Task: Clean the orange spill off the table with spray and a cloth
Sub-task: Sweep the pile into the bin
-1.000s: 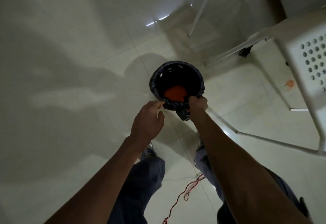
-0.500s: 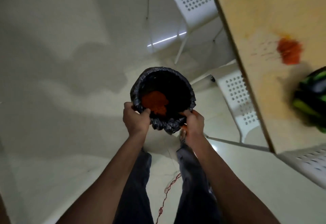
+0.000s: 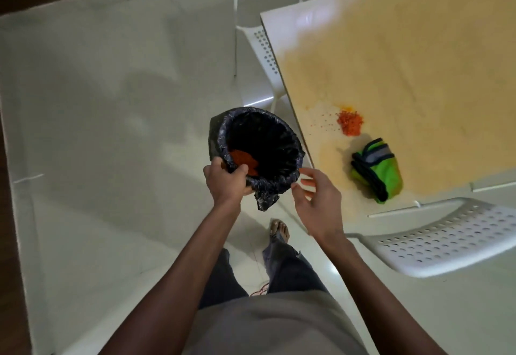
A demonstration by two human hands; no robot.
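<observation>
closest to the camera are the person's grey shirt and dark trousers, and one bare foot pokes out on the pale shiny floor; the other foot is hidden. the left hand grips the near rim of a small round bin lined with a crinkly black plastic bag, with the thumb hooked over the edge, and holds the bin up off the floor. the right hand is just beside the bin's right side, fingers spread and loosely bent, holding nothing; it is hard to tell if a fingertip touches the bag. inside the bin sits a heap of orange-red crumbs, and the rest of the inside is too dark to see. to the right, a white plastic chair seat with little holes is cut off by the edge of the view. past it is the tan table top. near the table's near edge lies a folded bright green cloth with a grey stripe and dark trim. just beyond the cloth is the small pile of orange spill, with tiny specks and a yellowish smear to its left. a second white chair stands at the far side, partly hidden by the table. no spray bottle can be made out.
</observation>
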